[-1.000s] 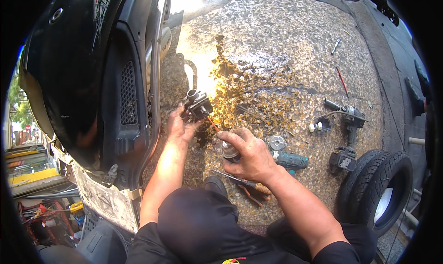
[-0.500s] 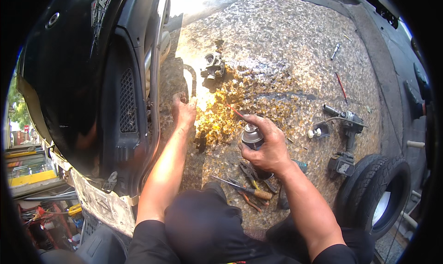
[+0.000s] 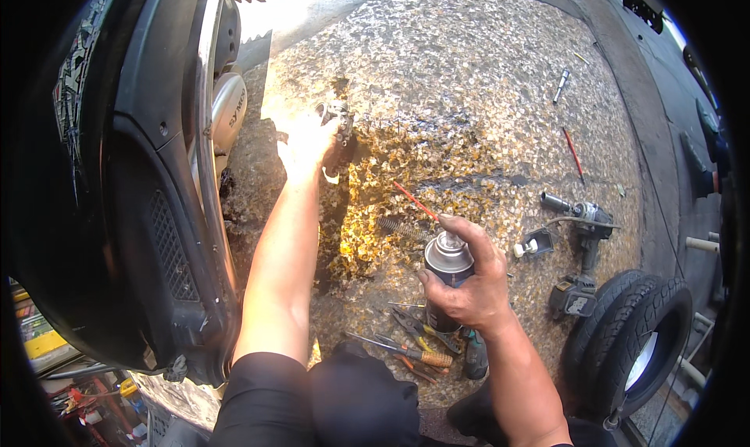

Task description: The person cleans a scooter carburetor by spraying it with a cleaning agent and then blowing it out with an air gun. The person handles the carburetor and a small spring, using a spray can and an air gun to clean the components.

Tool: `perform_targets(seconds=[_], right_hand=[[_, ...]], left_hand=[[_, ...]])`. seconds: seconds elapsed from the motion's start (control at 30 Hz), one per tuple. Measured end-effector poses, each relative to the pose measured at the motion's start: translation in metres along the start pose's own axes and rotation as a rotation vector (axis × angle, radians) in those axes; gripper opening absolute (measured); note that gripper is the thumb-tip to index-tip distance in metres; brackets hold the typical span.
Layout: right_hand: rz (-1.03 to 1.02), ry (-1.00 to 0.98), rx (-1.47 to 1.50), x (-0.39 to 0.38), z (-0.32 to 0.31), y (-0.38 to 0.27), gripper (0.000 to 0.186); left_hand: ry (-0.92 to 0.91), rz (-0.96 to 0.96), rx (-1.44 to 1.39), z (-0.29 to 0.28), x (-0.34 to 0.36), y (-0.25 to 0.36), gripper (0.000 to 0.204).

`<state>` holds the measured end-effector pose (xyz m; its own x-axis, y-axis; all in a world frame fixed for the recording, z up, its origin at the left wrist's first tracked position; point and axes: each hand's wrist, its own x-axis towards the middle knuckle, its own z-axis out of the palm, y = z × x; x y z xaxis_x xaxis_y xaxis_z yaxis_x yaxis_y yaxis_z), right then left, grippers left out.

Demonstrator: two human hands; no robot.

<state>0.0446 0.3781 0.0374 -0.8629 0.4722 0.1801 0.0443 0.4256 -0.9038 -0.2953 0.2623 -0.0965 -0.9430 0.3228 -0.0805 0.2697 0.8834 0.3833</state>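
My left hand is stretched out to a dark metal carburetor on the pebbled ground, with its fingers closed around the near side of it. Glare washes out part of that hand. In my right hand is an upright spray can, my index finger on its nozzle. A thin red straw sticks out of the nozzle, pointing up and left toward the carburetor. Beneath the straw, a coil spring lies on wet, yellowish-stained pebbles.
A black scooter body stands along the left. Pliers and a wooden-handled screwdriver lie near my knees. At the right are a cordless impact wrench, tires, a red rod and a socket piece.
My left hand has moved forward from beside the scooter onto the carburetor, which sits slightly further left in view. The spray can has shifted right and nearer, still in my right hand.
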Motion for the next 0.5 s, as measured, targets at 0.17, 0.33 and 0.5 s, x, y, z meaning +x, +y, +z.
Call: perform_targets(seconds=[0.17,0.33,0.5], right_hand=[[-0.012,0.008,-0.007,0.004,0.002,-0.002,0.07],[-0.029,-0.01,0.017,0.007,0.007,-0.01,0.07],[-0.126,0.009,-0.021,0.014,0.008,-0.021,0.068]], left_hand=[[0.096,0.177,-0.079,0.024,0.023,-0.032,0.073],[0.193,0.145,-0.435,0.047,0.036,-0.054,0.057],[-0.043,-0.095,-0.971,0.02,0.008,-0.038,0.023]])
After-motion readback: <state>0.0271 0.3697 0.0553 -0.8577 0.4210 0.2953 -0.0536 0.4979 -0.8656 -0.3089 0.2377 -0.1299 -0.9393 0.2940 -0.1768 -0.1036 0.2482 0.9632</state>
